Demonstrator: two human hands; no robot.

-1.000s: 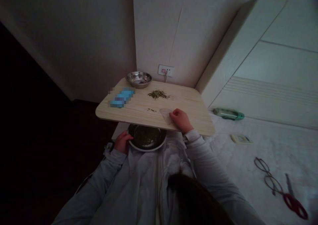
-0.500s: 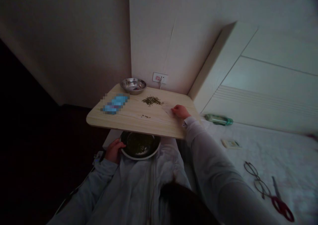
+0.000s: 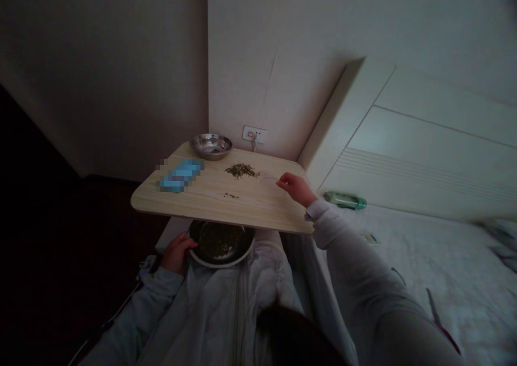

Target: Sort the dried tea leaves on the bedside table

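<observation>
My left hand (image 3: pixel 176 253) is closed on the left rim of a dark bowl with a pale edge (image 3: pixel 238 262). The bowl rests on my lap, partly under the board's edge, and small green grains (image 3: pixel 221 245) lie inside. Over the right side of the wooden tabletop, my right hand (image 3: pixel 294 186) is closed in a pinch. A faint, thin see-through piece (image 3: pixel 268 179) extends left from its fingertips; its exact kind is unclear. Left of that lies a loose pile of green grains (image 3: pixel 241 170), with a few dark bits (image 3: pixel 231 195) nearer me.
A steel bowl (image 3: pixel 211 149) stands at the tabletop's (image 3: pixel 202 207) back left corner. A blurred blue item (image 3: pixel 180 175) lies in front of it. Behind is a wall socket (image 3: pixel 254 134) with a plug. On the bed (image 3: pixel 404 231) to the right lies a green bottle (image 3: pixel 346 200).
My right hand has lifted slightly and turned, with the see-through piece still at its fingertips. My left hand stays on the bowl. The whole view has shifted a little.
</observation>
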